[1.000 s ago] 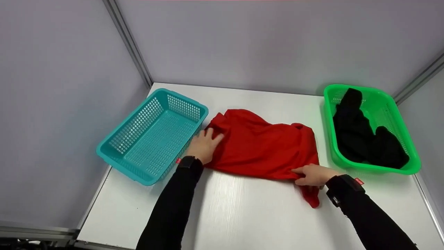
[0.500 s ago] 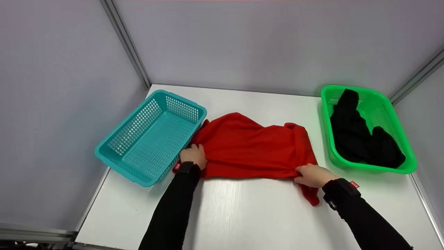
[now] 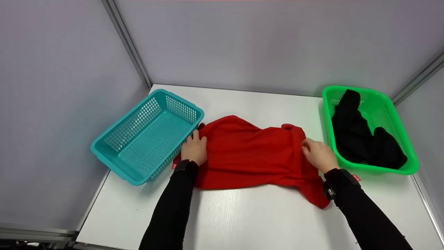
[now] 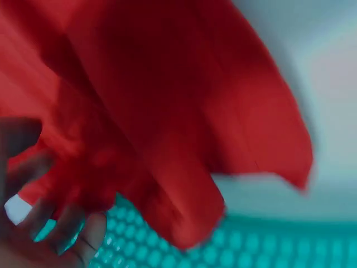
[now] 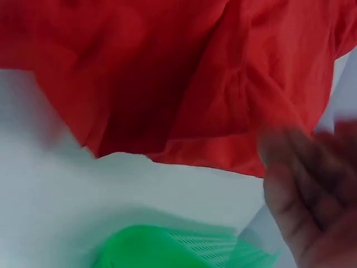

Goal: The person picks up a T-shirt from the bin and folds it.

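Observation:
A red garment (image 3: pixel 249 156) with a sleeve-like flap at its near right corner lies wrinkled on the white table. At its left end, beside the teal basket, is my left hand (image 3: pixel 194 149), fingers spread. In the left wrist view those fingers (image 4: pixel 36 218) are loose beside the cloth, whose rolled edge overlaps the basket wall. My right hand (image 3: pixel 319 154) is over the garment's right edge, its fingers loosely bent. The right wrist view shows these fingers (image 5: pixel 290 195) blurred, right at the cloth's edge and not wrapped round it.
An empty teal basket (image 3: pixel 104 140) stands at the left, its side against the garment's left end. At the right is a green basket (image 3: pixel 412 152) with black cloth (image 3: pixel 364 139) inside. Grey panels (image 3: pixel 242 45) enclose the table (image 3: pixel 222 218) at the back and sides.
The garment's near edge now lies closer to me and its near right flap has shifted right. Both hands have loosened from that edge and moved away from me.

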The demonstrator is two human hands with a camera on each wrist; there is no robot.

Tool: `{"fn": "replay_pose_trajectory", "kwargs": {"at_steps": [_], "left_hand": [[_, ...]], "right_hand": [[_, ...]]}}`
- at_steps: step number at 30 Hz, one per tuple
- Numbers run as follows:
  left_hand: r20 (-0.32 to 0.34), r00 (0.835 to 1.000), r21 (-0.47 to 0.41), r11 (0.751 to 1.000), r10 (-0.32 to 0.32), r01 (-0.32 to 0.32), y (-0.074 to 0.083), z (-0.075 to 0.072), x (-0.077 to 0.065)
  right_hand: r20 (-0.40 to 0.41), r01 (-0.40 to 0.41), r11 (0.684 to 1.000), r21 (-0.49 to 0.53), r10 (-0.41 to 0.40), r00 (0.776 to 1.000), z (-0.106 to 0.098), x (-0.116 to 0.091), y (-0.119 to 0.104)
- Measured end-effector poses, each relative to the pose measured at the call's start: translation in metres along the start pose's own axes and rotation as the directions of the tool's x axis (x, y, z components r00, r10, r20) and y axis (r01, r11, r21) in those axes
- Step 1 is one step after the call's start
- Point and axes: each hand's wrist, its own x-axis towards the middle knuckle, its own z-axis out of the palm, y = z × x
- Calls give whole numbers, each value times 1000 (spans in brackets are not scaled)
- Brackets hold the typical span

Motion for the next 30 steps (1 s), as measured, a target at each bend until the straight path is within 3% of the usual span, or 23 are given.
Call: {"fn": "replay_pose_trajectory", "kwargs": {"at_steps": [1, 2, 4, 6, 8, 10, 12, 14, 19, 21, 22, 23, 24, 25, 27, 28, 29, 30], "left_hand": [[-6, 1000, -44, 999, -11, 11, 3, 1, 3], [8, 999, -98, 995, -33, 33, 5, 4, 6], [72, 993, -204, 973, -94, 107, 9, 8, 11], [126, 982, -278, 946, -138, 168, 11, 11, 15], [145, 977, -333, 923, -154, 194, 13, 14, 17], [141, 976, -366, 908, -165, 207, 14, 13, 18], [148, 974, -366, 905, -172, 216, 15, 11, 19], [156, 972, -348, 911, -179, 223, 16, 8, 19], [99, 980, -283, 939, -173, 194, 18, 2, 22], [51, 983, -289, 939, -178, 185, 19, -3, 25], [25, 982, -305, 934, -185, 184, 19, -6, 26], [-4, 981, -333, 925, -194, 181, 20, -9, 28], [-36, 979, -370, 912, -203, 176, 20, -12, 31], [-64, 975, -421, 891, -215, 169, 20, -16, 33], [-103, 966, -539, 830, -236, 145, 20, -24, 36], [-121, 963, -590, 798, -239, 124, 20, -27, 37], [-131, 962, -633, 767, -240, 105, 19, -30, 38], [-132, 962, -666, 740, -237, 91, 18, -32, 38]], "right_hand": [[-41, -14, 1000, -1, 14, 999, 2, 4, 4], [-32, -50, 998, 34, 51, 998, 4, 7, 7], [74, -132, 979, 156, 121, 990, 9, 12, 14], [194, -235, 927, 293, 183, 964, 13, 15, 19], [276, -334, 840, 428, 231, 933, 16, 16, 20], [303, -392, 757, 523, 264, 915, 18, 18, 20], [300, -415, 732, 540, 293, 908, 19, 20, 19], [312, -439, 735, 516, 316, 896, 18, 23, 17], [231, -382, 876, 295, 322, 918, 12, 26, 13], [131, -366, 888, 280, 343, 930, 8, 28, 11], [96, -365, 871, 329, 354, 930, 5, 28, 10], [62, -352, 838, 416, 360, 931, 2, 29, 8], [33, -329, 786, 523, 367, 930, -1, 29, 6], [0, -290, 719, 631, 374, 927, -4, 29, 3], [-41, -189, 540, 820, 384, 923, -11, 29, -1], [-73, -128, 478, 869, 379, 923, -14, 27, -3], [-115, -64, 431, 900, 378, 919, -17, 25, -4], [-159, -15, 416, 909, 379, 912, -18, 23, -5]]}}
